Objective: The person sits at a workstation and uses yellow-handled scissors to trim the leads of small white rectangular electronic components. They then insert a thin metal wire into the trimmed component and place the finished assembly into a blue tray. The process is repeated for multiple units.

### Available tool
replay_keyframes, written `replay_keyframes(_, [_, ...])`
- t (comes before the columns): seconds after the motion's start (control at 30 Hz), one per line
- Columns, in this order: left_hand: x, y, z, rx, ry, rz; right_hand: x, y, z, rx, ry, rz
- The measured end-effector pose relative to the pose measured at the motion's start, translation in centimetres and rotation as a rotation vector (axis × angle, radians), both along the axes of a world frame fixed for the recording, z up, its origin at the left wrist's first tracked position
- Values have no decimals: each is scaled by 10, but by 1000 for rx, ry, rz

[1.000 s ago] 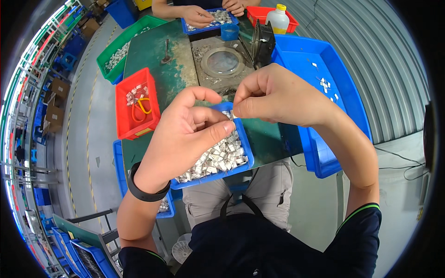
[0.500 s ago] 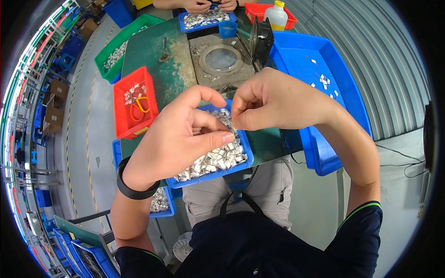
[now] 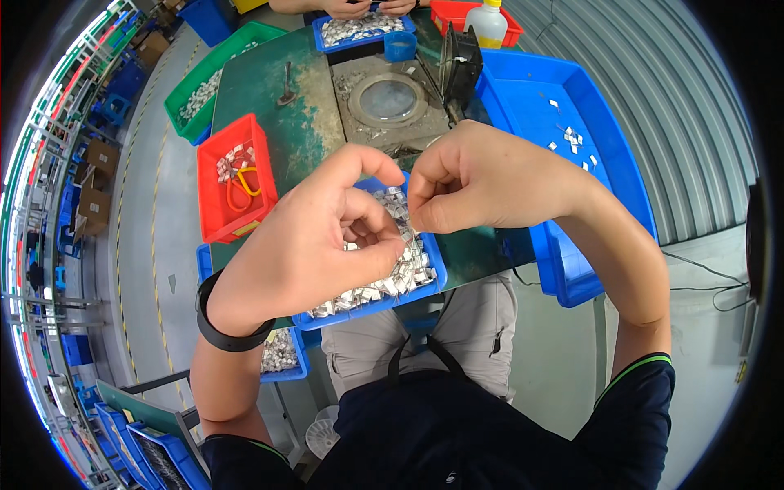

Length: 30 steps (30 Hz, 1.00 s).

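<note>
Both hands hover over a blue tray (image 3: 443, 273) heaped with small white parts with thin wire leads (image 3: 400, 278). My left hand (image 3: 314, 241), with a black band on its wrist, has thumb and index or middle fingertips pressed together; whatever sits in that pinch is too small to make out. Close to its right, my right hand (image 3: 490, 180) is curled, thumb against the bent index finger. Anything in this grip is hidden by the fingers. The two sets of fingertips nearly meet above the middle of the tray.
On the green table (image 3: 318, 106), a red bin (image 3: 214, 192) with yellow-handled pliers stands left, a larger blue tray (image 3: 523, 90) right. A grey plate with a round glass window (image 3: 388, 102), a black box-like fixture (image 3: 461, 69) and a blue cup (image 3: 400, 46) lie ahead. Across sits another person, hands (image 3: 371, 8) over a tray.
My left thumb and fingers have closed into a pinch, where before they were apart. My right hand stays almost where it was. The view has shifted slightly.
</note>
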State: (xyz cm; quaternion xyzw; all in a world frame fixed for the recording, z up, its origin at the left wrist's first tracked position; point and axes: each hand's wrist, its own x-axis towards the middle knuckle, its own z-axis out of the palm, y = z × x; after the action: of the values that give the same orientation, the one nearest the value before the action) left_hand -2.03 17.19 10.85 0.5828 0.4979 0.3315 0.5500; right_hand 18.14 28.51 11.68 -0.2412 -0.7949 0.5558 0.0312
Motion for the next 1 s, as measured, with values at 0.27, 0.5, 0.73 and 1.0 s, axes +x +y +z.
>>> replay_keyframes(0.27, [2, -33, -4, 385, 267, 302, -6, 14, -1, 255, 40, -133])
replay_keyframes(0.5, [24, -110, -43, 290, 364, -192, -56, 95, -65, 722, 82, -404])
replay_keyframes(0.73, [11, -163, -161, 19, 681, -158, -90, 136, -108, 831, -109, -429])
replay_keyframes(1.0, [9, -175, -185, -148, 503, -111, -98, 153, -131, 867, -240, -415])
